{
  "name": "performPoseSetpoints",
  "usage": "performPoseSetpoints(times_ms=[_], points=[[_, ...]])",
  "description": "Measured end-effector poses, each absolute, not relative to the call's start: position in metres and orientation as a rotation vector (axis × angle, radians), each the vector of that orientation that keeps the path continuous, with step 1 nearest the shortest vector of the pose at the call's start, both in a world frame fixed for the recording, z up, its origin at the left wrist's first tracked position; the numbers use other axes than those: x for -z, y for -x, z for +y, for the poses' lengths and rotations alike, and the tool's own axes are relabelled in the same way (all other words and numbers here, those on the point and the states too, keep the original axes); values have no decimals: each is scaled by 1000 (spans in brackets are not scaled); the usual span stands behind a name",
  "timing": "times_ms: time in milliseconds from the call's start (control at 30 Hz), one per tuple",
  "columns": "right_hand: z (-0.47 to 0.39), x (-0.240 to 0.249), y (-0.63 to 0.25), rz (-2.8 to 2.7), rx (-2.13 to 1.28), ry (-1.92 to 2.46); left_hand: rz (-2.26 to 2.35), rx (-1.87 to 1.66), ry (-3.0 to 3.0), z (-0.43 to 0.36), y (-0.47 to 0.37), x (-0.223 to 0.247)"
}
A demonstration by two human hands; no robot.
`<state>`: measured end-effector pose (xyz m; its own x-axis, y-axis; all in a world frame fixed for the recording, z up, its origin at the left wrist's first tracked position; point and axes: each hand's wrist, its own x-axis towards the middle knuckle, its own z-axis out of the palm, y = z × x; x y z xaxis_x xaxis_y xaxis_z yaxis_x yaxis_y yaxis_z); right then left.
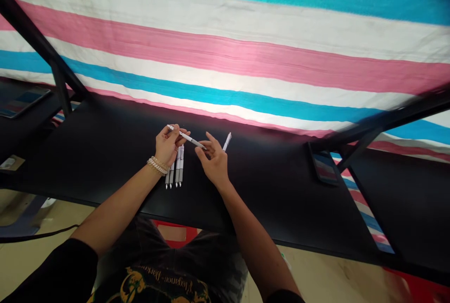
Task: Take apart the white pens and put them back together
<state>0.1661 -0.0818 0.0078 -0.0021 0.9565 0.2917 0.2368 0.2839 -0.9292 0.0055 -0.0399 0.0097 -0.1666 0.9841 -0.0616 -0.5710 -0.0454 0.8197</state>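
Note:
A white and grey pen (191, 139) is gripped near its upper end by my left hand (167, 146), which wears a braided bracelet. Its tip points right and slightly down, close to the thumb of my right hand (215, 161). My right hand has its fingers apart and curved around that tip; whether it touches the pen is hard to tell. Several similar pens (176, 172) lie side by side on the black table, tips toward me, partly under my left hand. Another white pen (228, 140) lies just beyond my right hand, its lower part hidden.
The black table (267, 190) runs across the view, with a striped cloth (246, 59) behind it. Black slanted frame legs stand left and right. A dark phone-like object (324, 167) lies at the right, a tablet-like one (24, 101) at the far left.

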Motion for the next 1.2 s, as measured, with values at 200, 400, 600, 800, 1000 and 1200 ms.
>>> performPoseSetpoints(times_ms=[200, 400, 600, 800, 1000, 1200], points=[[-81, -5, -165, -1450, -858, 1121, 857, -1553, -641, -41, -6, -12], [-81, -7, -166, -1459, -836, 1124, 861, -1537, -637, -42, -8, -15], [-79, -5, -165, -1422, -892, 1174, 877, -1518, -636, -42, -7, -15], [-80, -5, -165, -1399, -958, 1175, 875, -1515, -651, -41, -6, -14], [-79, -2, -164, -1392, -937, 1123, 879, -1515, -675, -41, -7, -12], [-80, -1, -163, -1526, -901, 1210, 887, -1510, -686, -41, -7, -11]])
